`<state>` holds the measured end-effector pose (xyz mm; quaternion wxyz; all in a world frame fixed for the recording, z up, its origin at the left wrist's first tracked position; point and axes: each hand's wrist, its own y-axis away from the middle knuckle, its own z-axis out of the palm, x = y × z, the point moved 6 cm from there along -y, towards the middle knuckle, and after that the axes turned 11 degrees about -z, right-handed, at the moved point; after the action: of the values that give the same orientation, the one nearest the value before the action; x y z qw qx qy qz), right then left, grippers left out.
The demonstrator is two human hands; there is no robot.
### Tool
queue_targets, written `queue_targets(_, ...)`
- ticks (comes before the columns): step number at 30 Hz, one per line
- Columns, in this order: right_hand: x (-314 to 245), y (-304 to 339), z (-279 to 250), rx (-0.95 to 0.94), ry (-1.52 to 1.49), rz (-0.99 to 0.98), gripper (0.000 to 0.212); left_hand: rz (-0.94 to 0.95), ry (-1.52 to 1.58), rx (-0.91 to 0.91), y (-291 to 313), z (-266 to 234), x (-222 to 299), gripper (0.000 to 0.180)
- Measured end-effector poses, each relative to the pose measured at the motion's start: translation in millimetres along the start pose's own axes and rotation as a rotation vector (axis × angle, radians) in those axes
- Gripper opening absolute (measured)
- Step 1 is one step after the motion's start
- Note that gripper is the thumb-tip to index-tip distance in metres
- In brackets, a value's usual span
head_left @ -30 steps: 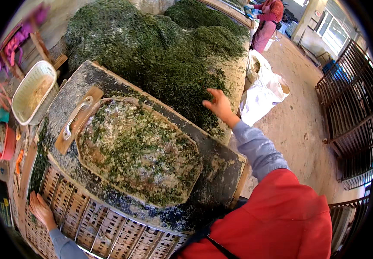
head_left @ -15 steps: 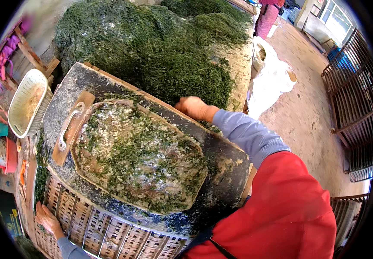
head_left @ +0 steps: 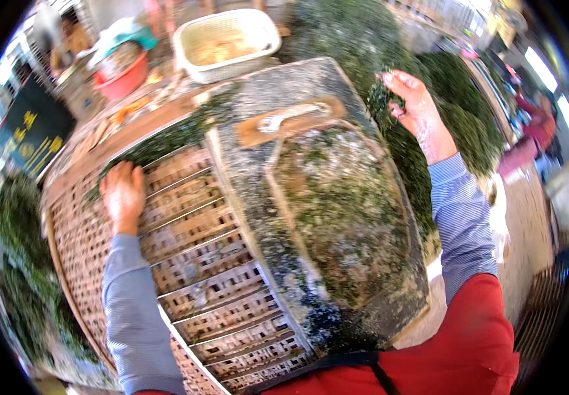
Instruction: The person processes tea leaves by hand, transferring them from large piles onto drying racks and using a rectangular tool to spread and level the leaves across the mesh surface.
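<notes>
My right hand (head_left: 416, 108) is raised near the big heap of dark green, stringy seaweed (head_left: 347, 43), its fingers closed on a small clump of seaweed (head_left: 380, 99). Below it lies a dark slab-like board (head_left: 383, 326), with an oblong panel (head_left: 344, 217) crusted in green bits and a metal handle (head_left: 294, 117) on a wooden strip. My left hand (head_left: 124, 194) lies with fingers stretched out at the far edge of a metal-barred frame (head_left: 199, 257) over woven slats. Under its fingertips runs a strip of seaweed (head_left: 166, 141).
Beyond the board stand a pale plastic basket (head_left: 228, 66) and a red tub (head_left: 123, 79) with a teal cloth. A round-edged woven tray (head_left: 74, 224) and more seaweed (head_left: 24, 263) lie at the left. A person (head_left: 534, 131) is at the far right; slatted racks (head_left: 541, 316) stand nearer.
The view has swung to the left. My right hand has come up off the heap by the board's edge, with a clump of seaweed in its fingers. My left hand stays at the frame's edge.
</notes>
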<state>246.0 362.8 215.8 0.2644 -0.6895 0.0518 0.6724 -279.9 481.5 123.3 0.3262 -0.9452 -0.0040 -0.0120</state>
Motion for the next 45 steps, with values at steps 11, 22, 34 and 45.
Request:
queue_targets(11,-37.7,17.9,404.0,-0.697,-0.522,0.073,0.021,-0.008,0.085,-0.02,2.4,-4.6,-4.1,0.04)
queue_targets(22,51.1,51.0,380.1,-0.674,1.125,-1.105,0.015,-0.009,0.102,-0.106,-0.5,-3.0,-18.6,0.032)
queue_targets(34,52.9,-4.5,285.5,-0.409,1.262,-0.455,0.054,0.176,0.256,-0.309,-2.8,10.3,61.0,0.055)
queue_targets(45,55.4,9.8,360.9,-0.634,0.405,-0.612,0.021,0.285,0.128,-0.486,-9.0,15.9,104.4,0.047)
